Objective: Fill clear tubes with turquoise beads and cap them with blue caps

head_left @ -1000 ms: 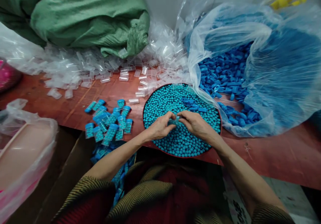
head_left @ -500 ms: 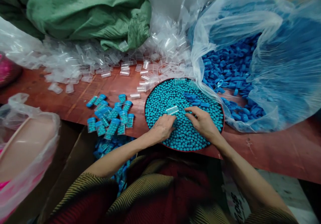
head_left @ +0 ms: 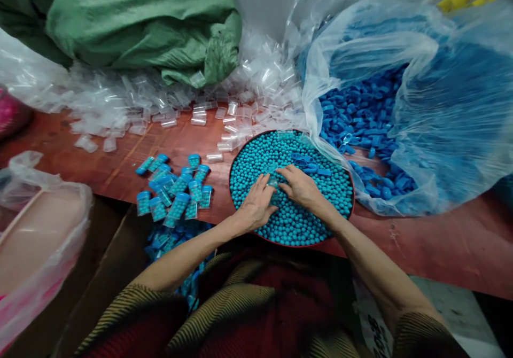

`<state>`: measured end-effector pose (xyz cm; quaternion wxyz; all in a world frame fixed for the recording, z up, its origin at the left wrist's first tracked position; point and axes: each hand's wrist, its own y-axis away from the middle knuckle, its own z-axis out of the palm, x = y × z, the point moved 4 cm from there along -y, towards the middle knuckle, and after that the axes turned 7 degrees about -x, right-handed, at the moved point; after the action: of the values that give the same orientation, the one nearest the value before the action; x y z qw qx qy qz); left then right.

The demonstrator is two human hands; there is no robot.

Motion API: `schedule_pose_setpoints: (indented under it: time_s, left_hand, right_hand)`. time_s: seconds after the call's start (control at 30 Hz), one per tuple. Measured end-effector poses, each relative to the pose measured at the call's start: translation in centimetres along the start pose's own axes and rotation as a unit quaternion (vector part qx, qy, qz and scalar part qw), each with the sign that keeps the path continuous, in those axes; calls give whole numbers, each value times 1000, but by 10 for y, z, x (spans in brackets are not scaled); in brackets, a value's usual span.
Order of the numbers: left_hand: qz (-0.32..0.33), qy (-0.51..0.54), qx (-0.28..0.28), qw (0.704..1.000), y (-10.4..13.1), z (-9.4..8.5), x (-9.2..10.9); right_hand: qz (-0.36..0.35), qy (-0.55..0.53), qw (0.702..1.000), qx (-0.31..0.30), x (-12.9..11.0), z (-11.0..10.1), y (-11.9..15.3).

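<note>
A round red-rimmed tray [head_left: 231, 187] holds a heap of small turquoise beads [head_left: 298, 232]. Over the beads, my left hand [head_left: 256, 204] has its fingers around a small clear plastic container [head_left: 273, 183], which is partly hidden. My right hand [head_left: 301, 188] comes in from the other side, its thumb and index finger apart and close to the container's right end. Just behind its fingers, several blue plastic caps [head_left: 304, 161] lie on the beads. Filled containers with blue lids [head_left: 177, 208] are piled left of the tray.
Loose clear containers [head_left: 160, 101] are heaped along the back of the red table [head_left: 120, 157], under a green sack [head_left: 144, 21]. At right, a clear plastic bag [head_left: 452, 133] spills blue caps [head_left: 360, 112]. More filled containers [head_left: 192, 288] lie below the table edge. A bag-lined bin [head_left: 36, 240] stands at left.
My right hand has moved left, up to the container. My left hand's fingers have shifted forward around it and now cover more of it. The camera view has shifted slightly.
</note>
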<state>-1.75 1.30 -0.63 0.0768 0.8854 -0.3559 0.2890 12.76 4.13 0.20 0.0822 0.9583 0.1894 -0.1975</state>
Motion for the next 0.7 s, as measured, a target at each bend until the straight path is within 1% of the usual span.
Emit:
schedule_pose_setpoints:
  time_s: [0.07,0.13,0.23,0.3,0.37,0.43,0.5,0.57,0.63,0.7]
  left_hand:
    - [3,12,29,1000,5,-8,0]
    - [-12,28,39,999,9,-14,-2]
    - [-48,44,15,998,12,-17,-7]
    - [-62,47,-2,997,13,-16,-7]
    - [-70,50,-11,996,13,-14,-6]
    - [-73,58,-13,996,10,-12,-3]
    - [-71,72,-14,995,4,-9,-2]
    - [-65,87,-19,994,-5,-7,-1]
    - [-54,102,-24,993,-13,-6,-1]
    - [-43,116,-22,992,-18,-7,0]
  right_hand:
    - [-25,19,999,-21,-9,-5,-3]
    - [-46,34,996,-70,-20,-3,-13]
    - [-66,58,986,-140,-27,5,-28]
    - [-75,59,984,-149,-23,9,-32]
    - [-69,38,990,-117,-12,9,-30]
    - [-46,-7,997,-55,2,5,-21]
    - [-24,-60,998,8,13,-1,-11]
    - [-16,-102,994,48,17,-4,-2]
    - [-16,-142,987,72,16,-5,3]
    - [-1,-212,973,89,14,-4,6]
